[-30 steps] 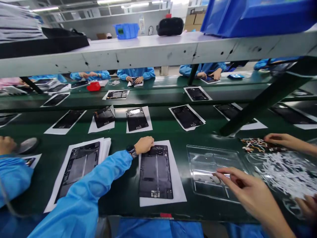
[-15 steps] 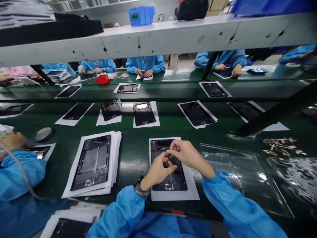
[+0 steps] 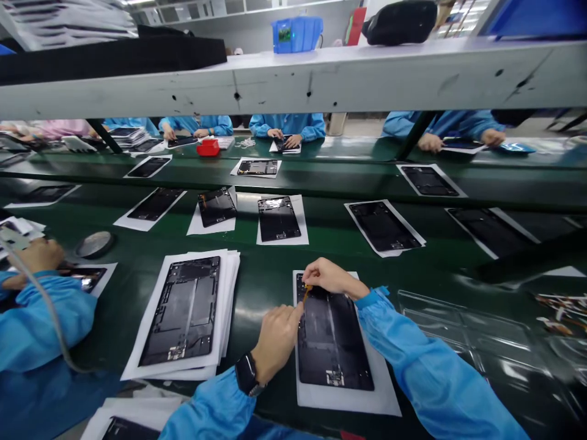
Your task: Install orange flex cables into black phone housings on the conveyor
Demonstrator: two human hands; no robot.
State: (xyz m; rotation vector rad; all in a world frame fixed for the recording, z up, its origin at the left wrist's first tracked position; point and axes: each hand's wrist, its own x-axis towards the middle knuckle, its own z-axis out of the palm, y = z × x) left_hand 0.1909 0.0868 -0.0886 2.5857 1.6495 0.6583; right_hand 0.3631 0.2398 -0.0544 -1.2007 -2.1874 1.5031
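Note:
A dark tablet back frame [image 3: 332, 339] lies on a white paper sheet [image 3: 348, 400] on the green belt in front of me. My right hand [image 3: 331, 277] pinches a small orange flex part [image 3: 306, 290] at the frame's top left corner. My left hand [image 3: 276, 333] rests curled against the frame's left edge, with a fingertip pressed on the frame near that part. A watch sits on my left wrist. Both sleeves are blue.
Another frame [image 3: 183, 318] lies on a stack of sheets to my left. A clear plastic tray [image 3: 463, 330] and small parts [image 3: 557, 308] are at right. A neighbour's hand [image 3: 39, 256] works at far left. More frames ride the belt; workers sit opposite under a grey shelf [image 3: 293, 79].
Both hands have come down from above the frame's middle. My right hand now pinches the orange part at the top corner, and my left hand has settled at the left edge.

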